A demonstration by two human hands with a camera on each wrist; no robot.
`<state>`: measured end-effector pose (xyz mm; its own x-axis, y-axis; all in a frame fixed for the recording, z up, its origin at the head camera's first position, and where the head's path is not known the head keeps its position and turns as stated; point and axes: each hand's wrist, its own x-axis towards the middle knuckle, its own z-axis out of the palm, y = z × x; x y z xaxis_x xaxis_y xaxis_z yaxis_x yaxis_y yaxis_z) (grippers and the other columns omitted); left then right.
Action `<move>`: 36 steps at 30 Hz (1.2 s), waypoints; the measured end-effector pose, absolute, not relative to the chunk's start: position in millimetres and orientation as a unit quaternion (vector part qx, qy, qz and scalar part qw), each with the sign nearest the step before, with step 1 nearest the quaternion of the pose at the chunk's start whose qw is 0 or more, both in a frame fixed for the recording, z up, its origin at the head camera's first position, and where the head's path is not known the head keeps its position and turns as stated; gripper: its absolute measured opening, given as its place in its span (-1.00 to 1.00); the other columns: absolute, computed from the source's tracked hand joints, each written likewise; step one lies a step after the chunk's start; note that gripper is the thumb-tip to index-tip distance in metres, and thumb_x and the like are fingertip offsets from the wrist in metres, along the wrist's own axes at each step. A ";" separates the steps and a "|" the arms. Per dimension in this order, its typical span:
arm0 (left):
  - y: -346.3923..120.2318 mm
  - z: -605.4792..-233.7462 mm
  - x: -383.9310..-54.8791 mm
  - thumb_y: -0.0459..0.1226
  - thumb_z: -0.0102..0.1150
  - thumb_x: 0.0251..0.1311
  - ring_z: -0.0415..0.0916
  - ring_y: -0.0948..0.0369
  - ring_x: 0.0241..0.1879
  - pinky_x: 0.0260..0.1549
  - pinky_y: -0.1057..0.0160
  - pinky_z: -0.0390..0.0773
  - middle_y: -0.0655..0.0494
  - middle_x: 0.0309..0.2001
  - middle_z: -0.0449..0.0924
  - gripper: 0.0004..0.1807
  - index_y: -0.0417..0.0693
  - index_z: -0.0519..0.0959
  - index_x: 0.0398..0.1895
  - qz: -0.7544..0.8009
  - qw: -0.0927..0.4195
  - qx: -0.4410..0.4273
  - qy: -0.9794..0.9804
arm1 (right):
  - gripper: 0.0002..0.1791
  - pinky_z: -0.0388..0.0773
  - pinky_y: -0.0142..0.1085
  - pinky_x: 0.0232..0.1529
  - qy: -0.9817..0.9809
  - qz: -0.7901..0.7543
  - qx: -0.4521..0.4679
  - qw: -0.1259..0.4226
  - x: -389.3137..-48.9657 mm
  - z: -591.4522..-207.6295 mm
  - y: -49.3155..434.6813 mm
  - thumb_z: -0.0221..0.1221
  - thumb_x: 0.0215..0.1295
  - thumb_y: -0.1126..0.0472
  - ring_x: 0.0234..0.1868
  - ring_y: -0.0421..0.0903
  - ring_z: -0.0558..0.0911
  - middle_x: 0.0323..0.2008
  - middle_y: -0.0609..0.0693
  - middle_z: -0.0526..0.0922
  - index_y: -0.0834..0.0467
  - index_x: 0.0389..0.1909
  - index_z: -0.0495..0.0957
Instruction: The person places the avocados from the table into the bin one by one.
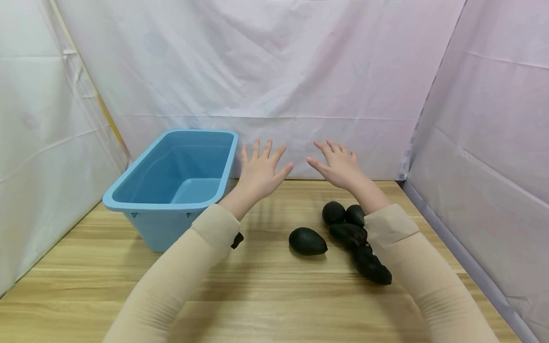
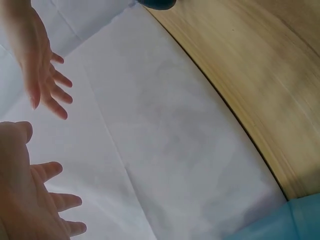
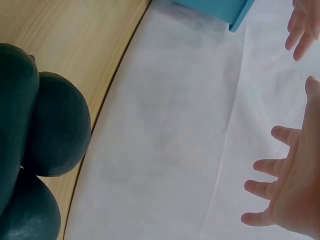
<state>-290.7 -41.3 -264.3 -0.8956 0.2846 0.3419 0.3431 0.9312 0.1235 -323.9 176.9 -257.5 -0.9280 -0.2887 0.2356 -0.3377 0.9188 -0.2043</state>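
Both hands are raised over the far part of the table with fingers spread and nothing in them. My left hand is beside the right rim of a blue plastic tub. My right hand hovers beyond a cluster of dark, smooth pieces. Two rounded dark ones sit at the back of that cluster, and longer, bumpy dark ones lie in front, partly behind the right sleeve. A single dark avocado-shaped piece lies apart, left of the cluster. In the right wrist view, rounded dark-green pieces lie close together.
The wooden table ends at a white cloth backdrop, and more cloth hangs at both sides. The tub stands at the left rear, its visible inner floor bare. A small black thing shows beside the left cuff.
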 end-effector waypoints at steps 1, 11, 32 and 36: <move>-42.0 -263.7 -288.9 0.29 -0.49 0.20 -0.50 -0.04 0.33 0.14 -0.18 -0.48 -0.01 0.39 -0.21 -0.30 0.32 -0.04 0.39 -0.092 0.163 -0.165 -0.968 | -0.15 -0.30 0.31 0.08 -0.974 0.123 0.162 0.101 -322.5 -256.8 177.8 -0.33 0.13 -0.47 0.31 0.25 -0.11 0.36 0.17 -0.13 -0.15 0.39 -0.11; -48.3 -260.7 -274.9 0.28 -0.40 0.20 -0.46 -0.05 0.34 0.14 -0.18 -0.44 -0.03 0.39 -0.19 -0.30 0.26 0.02 0.38 -0.083 0.174 -0.195 -0.962 | -0.19 -0.27 0.30 0.08 -0.969 0.134 0.180 0.107 -309.2 -255.1 189.2 -0.28 0.17 -0.42 0.31 0.24 -0.10 0.36 0.17 -0.10 -0.14 0.38 -0.07; -74.2 -255.6 -244.1 0.34 -0.49 0.15 -0.54 0.08 0.34 0.15 -0.18 -0.44 0.08 0.40 -0.22 -0.27 0.35 -0.05 0.38 -0.069 0.197 -0.241 -0.948 | -0.28 -0.28 0.29 0.07 -0.960 0.162 0.194 0.116 -283.6 -263.0 224.1 -0.20 0.26 -0.31 0.29 0.30 -0.08 0.36 0.15 -0.14 -0.14 0.38 -0.08; -82.0 -255.8 -237.5 0.32 -0.45 0.16 -0.53 0.09 0.35 0.14 -0.20 -0.38 0.07 0.40 -0.19 -0.28 0.35 -0.05 0.38 -0.067 0.209 -0.248 -0.944 | -0.28 -0.27 0.30 0.06 -0.960 0.166 0.192 0.117 -277.8 -263.7 229.0 -0.20 0.26 -0.30 0.28 0.32 -0.09 0.36 0.15 -0.14 -0.12 0.38 -0.06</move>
<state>-237.5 -82.0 -255.8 -0.7894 0.4406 0.4274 0.4965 0.8677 0.0225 -277.8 229.0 -263.7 -0.8986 -0.3308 0.2883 -0.4083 0.8709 -0.2736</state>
